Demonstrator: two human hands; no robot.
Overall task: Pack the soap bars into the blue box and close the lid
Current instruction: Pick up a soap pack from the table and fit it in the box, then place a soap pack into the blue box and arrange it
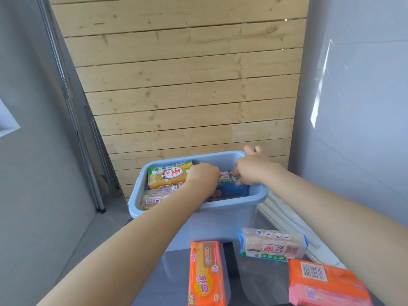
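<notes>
The blue box (220, 217) stands open on the floor ahead of me. Inside lie a yellow-green soap pack (167, 175), a pale pack (154, 198) nearer me and a blue soap pack (231, 188) at the right. My left hand (202, 180) reaches into the box and rests on the blue pack, fingers curled down and hidden. My right hand (249, 168) is over the box's right far corner, its fingers pinching the top of the blue pack. Outside the box lie an orange soap pack (206, 272), a pale blue-edged pack (272, 245) and a pink-orange pack (326, 283).
A grey lid-like panel (172, 281) lies under the loose packs in front of the box. A wooden slat wall (187, 85) rises behind the box. Grey walls flank both sides, with white pipes (287, 219) along the right wall's base.
</notes>
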